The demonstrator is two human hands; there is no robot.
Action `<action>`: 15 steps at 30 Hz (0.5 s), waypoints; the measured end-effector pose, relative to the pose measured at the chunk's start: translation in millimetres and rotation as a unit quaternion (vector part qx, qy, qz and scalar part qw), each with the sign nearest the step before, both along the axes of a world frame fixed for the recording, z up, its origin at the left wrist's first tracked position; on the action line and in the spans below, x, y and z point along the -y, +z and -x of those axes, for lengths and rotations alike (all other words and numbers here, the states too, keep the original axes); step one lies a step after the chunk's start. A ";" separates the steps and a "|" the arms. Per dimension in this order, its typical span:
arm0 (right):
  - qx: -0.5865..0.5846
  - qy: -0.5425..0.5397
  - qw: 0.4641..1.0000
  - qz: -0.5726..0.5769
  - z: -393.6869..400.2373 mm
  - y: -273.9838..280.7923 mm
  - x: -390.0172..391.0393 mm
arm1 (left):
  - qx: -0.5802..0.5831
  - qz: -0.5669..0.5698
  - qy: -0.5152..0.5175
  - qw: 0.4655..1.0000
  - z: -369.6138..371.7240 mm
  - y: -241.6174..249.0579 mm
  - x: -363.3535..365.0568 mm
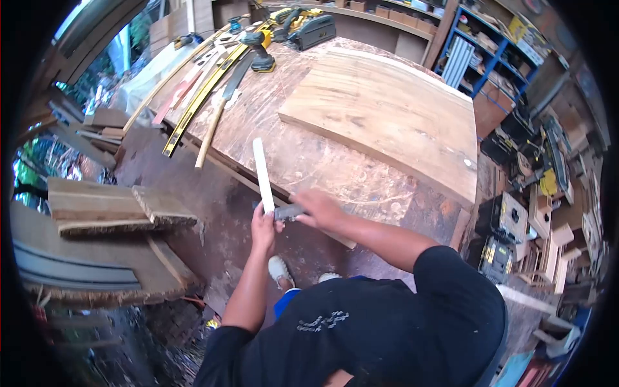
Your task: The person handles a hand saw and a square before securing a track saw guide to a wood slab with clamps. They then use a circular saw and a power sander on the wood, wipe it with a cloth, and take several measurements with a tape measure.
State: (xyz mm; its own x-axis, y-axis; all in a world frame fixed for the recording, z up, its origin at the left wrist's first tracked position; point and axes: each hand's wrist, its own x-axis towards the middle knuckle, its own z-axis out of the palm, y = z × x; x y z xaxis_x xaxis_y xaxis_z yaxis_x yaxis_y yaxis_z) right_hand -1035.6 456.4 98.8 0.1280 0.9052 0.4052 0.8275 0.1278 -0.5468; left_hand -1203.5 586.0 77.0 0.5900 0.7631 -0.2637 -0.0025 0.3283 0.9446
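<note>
Just off the near edge of the worktop (309, 171), close in front of the person's body, both hands are at work around a pale wooden strip (262, 171). The left hand (262, 227) grasps the strip near its lower end, with the rest slanting up and slightly leftward from the fingers, across the view of the worktop's edge. The right hand (322, 209) is closed around one end of a dark grey tool (288, 212) (its exact kind is too blurred to tell), whose other end reaches the strip just beside the left hand.

Beyond them, a broad wooden slab (387, 116) lies flat across the right part of the worktop. To its left, nearer the far corner, a drill (260, 51) stands next to a long yellow level (209, 93), and a long tool with a wooden handle (211, 132) lies alongside the level, that handle jutting past the edge. A yellow-and-black power tool (306, 31) sits behind the slab. Rough-edged boards (103, 201) lie lower down at the left, and a blue shelf unit (489, 48) stands at the upper right.
</note>
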 end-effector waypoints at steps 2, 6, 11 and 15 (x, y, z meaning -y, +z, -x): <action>-0.008 -0.131 0.991 0.037 -7.0 -7.3 -3.2 | 0.017 -0.038 -0.066 0.997 -28.5 -9.2 -51.7; 0.037 -0.291 0.946 0.134 -26.5 -52.3 -6.5 | 0.007 -0.096 -0.159 0.983 -100.3 -35.1 -168.2; 0.061 -0.390 0.895 0.208 -20.8 -58.3 -21.9 | -0.059 -0.097 -0.196 0.974 -187.8 -27.3 -260.0; 0.032 -0.415 0.885 0.208 -23.8 -61.6 -25.6 | -0.052 -0.074 -0.228 0.969 -247.3 -52.0 -291.8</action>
State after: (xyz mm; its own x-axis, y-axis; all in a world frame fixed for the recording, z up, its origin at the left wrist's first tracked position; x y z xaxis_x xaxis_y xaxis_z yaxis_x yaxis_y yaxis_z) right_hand -1011.8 482.0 37.2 0.8073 0.5834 0.0890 0.5733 -0.7395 -0.3529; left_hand -956.2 877.8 25.1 0.8509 0.4638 -0.2467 0.2083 0.1332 0.9689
